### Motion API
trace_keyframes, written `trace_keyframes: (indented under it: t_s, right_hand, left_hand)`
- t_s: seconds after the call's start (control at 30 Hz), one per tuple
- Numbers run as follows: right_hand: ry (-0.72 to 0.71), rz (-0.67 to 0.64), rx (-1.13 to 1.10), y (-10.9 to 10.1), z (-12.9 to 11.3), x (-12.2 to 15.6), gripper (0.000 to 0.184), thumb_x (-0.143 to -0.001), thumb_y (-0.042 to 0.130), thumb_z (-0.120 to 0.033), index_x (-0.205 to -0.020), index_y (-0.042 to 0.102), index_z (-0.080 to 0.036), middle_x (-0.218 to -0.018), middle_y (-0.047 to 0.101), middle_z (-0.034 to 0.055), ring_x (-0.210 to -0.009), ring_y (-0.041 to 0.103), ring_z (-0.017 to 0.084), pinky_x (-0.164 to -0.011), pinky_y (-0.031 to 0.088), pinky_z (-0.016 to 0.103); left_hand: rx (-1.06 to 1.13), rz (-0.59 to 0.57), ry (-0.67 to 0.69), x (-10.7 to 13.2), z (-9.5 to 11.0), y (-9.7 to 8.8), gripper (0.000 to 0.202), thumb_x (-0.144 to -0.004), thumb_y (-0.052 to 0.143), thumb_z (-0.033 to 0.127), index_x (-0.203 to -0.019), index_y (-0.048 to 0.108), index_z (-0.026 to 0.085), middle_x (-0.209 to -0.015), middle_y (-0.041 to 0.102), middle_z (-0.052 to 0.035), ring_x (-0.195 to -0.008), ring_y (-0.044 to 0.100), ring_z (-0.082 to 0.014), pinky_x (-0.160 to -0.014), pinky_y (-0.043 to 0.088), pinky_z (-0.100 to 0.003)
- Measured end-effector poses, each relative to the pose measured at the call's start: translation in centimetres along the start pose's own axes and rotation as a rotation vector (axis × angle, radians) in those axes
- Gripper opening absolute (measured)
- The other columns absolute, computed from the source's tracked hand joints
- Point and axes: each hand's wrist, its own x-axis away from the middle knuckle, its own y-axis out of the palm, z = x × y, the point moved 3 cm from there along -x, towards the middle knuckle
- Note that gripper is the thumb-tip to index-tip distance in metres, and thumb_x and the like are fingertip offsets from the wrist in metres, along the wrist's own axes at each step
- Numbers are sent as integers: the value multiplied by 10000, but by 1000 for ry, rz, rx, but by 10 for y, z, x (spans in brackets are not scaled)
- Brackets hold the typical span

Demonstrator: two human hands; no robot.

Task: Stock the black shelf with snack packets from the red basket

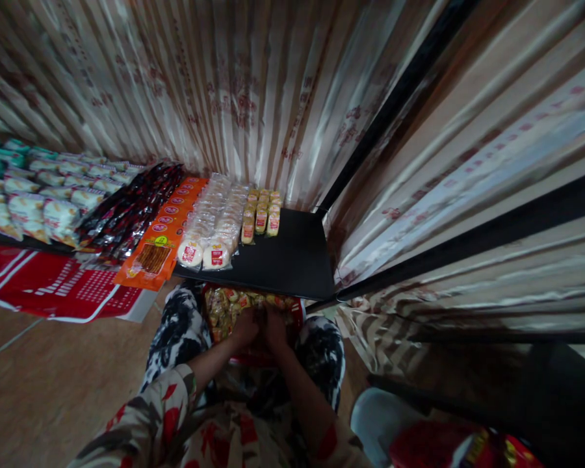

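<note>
Between my knees rests a large red snack bag (219, 312), its front showing several small gold-wrapped pieces. My left hand (246, 327) and my right hand (275, 330) meet close together over the middle of this bag. Both are closed, with fingers drawn in and pinching at its plastic; the fingertips are dark and partly hidden. Just beyond the bag is the front edge of a black shelf (292, 260). Small yellow-wrapped cakes (260, 218) stand in short rows on it.
Left of the cakes lie round white packaged cakes (217, 253), an orange snack packet (151, 257), dark shiny packets (131, 208) and white packs (61, 218). A red printed sheet (78, 286) hangs below. Black frame bars (390, 104) and a pleated curtain (253, 97) enclose the shelf.
</note>
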Motion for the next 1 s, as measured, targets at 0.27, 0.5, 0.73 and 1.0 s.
trace_keyframes:
  t_s: [0.27,0.5,0.73,1.0]
  right_hand:
    - [-63,127,-170,-20,-19,10,336,-840,380,-173,-1082,612,-152,-1076,650,110,-1024,583,199,-932,426,358]
    - [-113,119,-283,-35,-33,18,378,-827,340,-153,-1055,639,-187,-1018,671,79,-963,607,179,-885,464,341]
    - [-151,147,-213,-52,-45,19,358,-806,378,-139,-1034,650,-188,-1015,675,76,-943,613,187,-878,464,318]
    - [-163,230,-205,-68,-43,31,345,-789,425,-162,-1065,630,-202,-1029,646,68,-951,593,191,-874,467,339]
  left_hand:
    - [88,137,-30,8,0,-12,304,-720,541,147,-1023,558,157,-1036,637,-79,-979,581,-173,-876,429,-289]
    - [207,236,-37,19,3,-21,192,-739,525,189,-927,553,169,-918,638,-44,-861,590,-159,-789,449,-277]
    - [489,185,-137,25,1,-32,183,-825,454,297,-942,535,182,-710,626,2,-615,591,-131,-604,447,-236]
    - [579,138,-124,33,7,-49,172,-857,369,292,-780,479,184,-438,496,57,-393,483,-115,-448,376,-217]
